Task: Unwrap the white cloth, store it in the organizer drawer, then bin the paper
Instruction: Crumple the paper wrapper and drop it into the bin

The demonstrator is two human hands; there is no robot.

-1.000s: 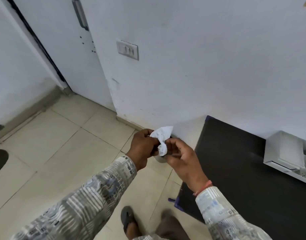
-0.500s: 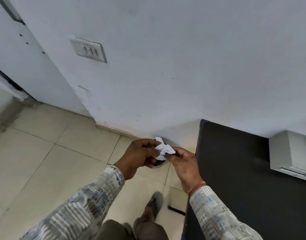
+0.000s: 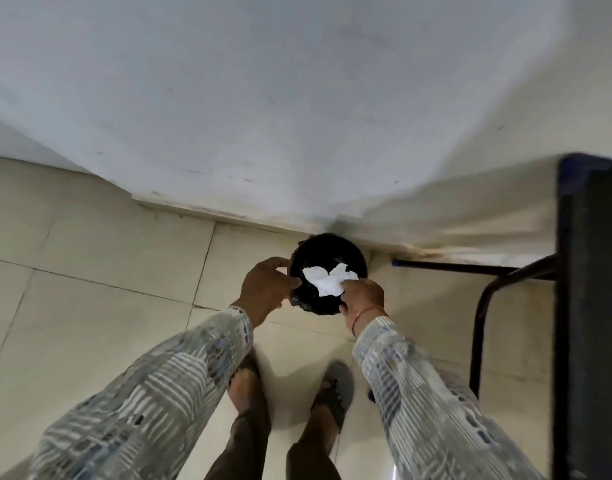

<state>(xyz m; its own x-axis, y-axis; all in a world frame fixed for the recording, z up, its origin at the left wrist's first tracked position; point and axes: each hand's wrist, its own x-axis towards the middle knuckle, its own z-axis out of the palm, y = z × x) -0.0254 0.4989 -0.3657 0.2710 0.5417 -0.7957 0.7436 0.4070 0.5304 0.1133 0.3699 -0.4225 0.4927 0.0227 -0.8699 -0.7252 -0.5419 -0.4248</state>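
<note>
Head view: right grip (image 3: 361, 296) pinching white paper (image 3: 327, 280) over black bin (image 3: 329, 252), left grip (image 3: 266, 284) loosely open.

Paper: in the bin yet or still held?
Still held. The paper is pinched in the right hand over the black bin; the left hand is alongside.

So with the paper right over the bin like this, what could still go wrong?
1. The paper is light and spread out; released by the right hand, it could drift past the small black bin onto the floor.
2. The left hand at the rim could tip the bin.
</note>
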